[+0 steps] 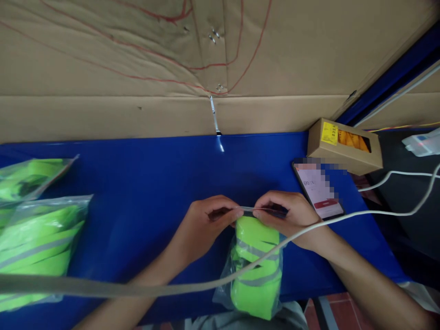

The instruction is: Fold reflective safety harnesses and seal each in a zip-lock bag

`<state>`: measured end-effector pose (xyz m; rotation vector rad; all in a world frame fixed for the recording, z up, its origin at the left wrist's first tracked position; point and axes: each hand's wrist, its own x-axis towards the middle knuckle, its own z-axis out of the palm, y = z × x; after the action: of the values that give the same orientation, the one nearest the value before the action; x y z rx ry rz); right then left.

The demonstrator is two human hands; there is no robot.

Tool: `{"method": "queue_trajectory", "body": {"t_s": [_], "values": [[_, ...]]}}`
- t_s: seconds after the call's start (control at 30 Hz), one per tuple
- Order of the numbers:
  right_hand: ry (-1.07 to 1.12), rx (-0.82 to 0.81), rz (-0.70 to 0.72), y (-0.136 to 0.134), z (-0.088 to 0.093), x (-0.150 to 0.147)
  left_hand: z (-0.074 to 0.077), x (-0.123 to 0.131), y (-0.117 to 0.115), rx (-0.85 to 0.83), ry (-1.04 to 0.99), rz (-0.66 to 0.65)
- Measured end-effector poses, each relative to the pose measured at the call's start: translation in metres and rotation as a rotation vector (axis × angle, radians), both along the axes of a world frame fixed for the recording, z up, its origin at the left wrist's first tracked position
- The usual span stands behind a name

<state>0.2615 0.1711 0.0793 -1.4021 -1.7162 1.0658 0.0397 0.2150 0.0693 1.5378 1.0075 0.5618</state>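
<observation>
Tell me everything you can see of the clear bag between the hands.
The clear bag looks like thin, creased, glossy plastic, filled with folded yellow-green material bearing grey bands. The left hand and right hand pinch its top edge; whether it is sealed, I can't tell. Its body extends from there toward the person, the lower end overlapping the blue table's near edge in view. A pale cable crosses in front.

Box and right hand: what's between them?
The phone, on the blue table, between the box and right hand; head view shows it.
</observation>
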Motion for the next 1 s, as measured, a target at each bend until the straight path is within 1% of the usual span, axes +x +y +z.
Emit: {"method": "queue_trajectory", "body": {"t_s": [0.13, 0.27, 0.43, 0.5, 0.7, 0.77, 0.9, 1.0], "values": [[-0.025, 0.020, 0.002, -0.0025, 0.0018, -0.0007, -0.0011, 0.0005, 0.0010, -0.038, -0.003, -0.017], [-0.062, 0.007, -0.002, -0.0019, -0.0004, 0.0014, -0.0022, 0.0017, 0.0023, -0.082, -0.001, -0.006], [-0.057, -0.038, 0.042, 0.0007, -0.0043, 0.0027, -0.0055, 0.0043, -0.0014, -0.044, -0.015, -0.009], [-0.066, -0.051, 0.035, 0.0006, -0.0043, 0.0012, -0.0064, 0.0052, -0.0036, -0.022, -0.028, -0.013], [-0.082, 0.044, 0.072, -0.0032, -0.0024, -0.0018, -0.0039, 0.0047, -0.0055, 0.003, -0.087, -0.019], [-0.066, 0.048, 0.074, -0.0035, -0.0028, -0.0009, -0.0018, 0.0045, -0.0043, -0.002, -0.102, -0.031], [-0.045, 0.009, 0.078, -0.0013, -0.0042, 0.0009, 0.0007, 0.0061, -0.0011, -0.078, -0.100, -0.035], [-0.060, 0.028, 0.074, 0.0007, -0.0047, 0.0009, 0.0011, 0.0075, -0.0002, -0.131, -0.133, -0.018]]}}
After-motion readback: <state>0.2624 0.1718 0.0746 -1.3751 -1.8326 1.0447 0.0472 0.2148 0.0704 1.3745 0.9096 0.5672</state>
